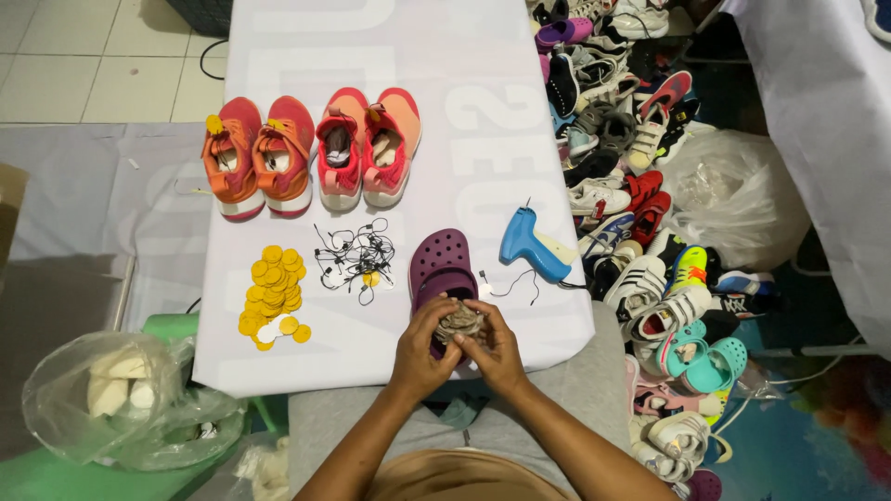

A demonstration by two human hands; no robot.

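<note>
A purple clog [440, 261] lies on the white table [483, 158] near its front edge, toe pointing away from me. My left hand [419, 349] and my right hand [494, 351] meet over the clog's heel opening and both grip a crumpled wad of brownish paper [459, 322], pressed at the shoe's opening. A blue tagging gun [534, 244] rests just right of the clog, with a thin black thread trailing from it.
Two pairs of orange and pink sneakers [311, 151] stand at the table's middle. Yellow round tags [272, 288] and black loop strings [355, 253] lie left of the clog. A heap of shoes [640, 186] fills the floor on the right; a plastic bag [121, 394] sits at lower left.
</note>
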